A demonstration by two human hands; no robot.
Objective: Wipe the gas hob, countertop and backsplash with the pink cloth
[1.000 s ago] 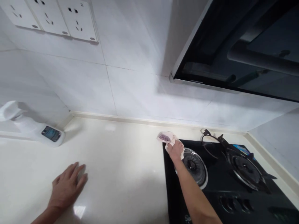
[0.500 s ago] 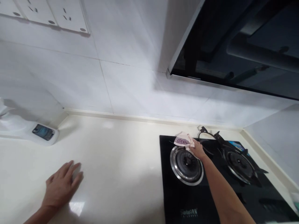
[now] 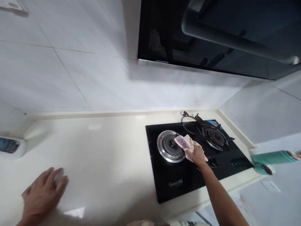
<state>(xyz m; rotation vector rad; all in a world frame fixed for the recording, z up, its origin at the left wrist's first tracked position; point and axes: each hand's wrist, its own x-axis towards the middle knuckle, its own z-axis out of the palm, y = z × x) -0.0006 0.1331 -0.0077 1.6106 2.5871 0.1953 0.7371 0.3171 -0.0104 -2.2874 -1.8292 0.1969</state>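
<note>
R hand (image 3: 197,154) on cloth (image 3: 184,143), fingers curled over it, bunched grip, little gap to the palm; fingertips partly buried in the folds, so can't tell exact finger spacing. Cloth = pale pink w/ dark purple lettering starting "Gre", rest lost in creases. It's on the black glass hob (image 3: 158,175), left corner lapping over the R side of the left burner (image 3: 168,150), rest bunched toward the knobs (image 3: 213,162). R forearm comes in from bottom right, crossing the hob's front edge.

L hand (image 3: 42,191) palm-down on cream countertop (image 3: 105,163), left of hob and well apart from it. Fingers loosely spread, slightly bent, nothing held.

Left burner bare, metal rim exposed. Blk pan support (image 3: 185,113) at rear of hob, nr the right burner (image 3: 214,137), which has prongs around it. Blue sticker (image 3: 212,122) at back R corner.

White bottle (image 3: 14,150) cut off at left edge, only base end + dark label visible. Range hood (image 3: 211,37) overhead, dk glass. Teal cylinder (image 3: 274,157) past hob's R end, 2nd teal item (image 3: 262,169) just beside it.
</note>
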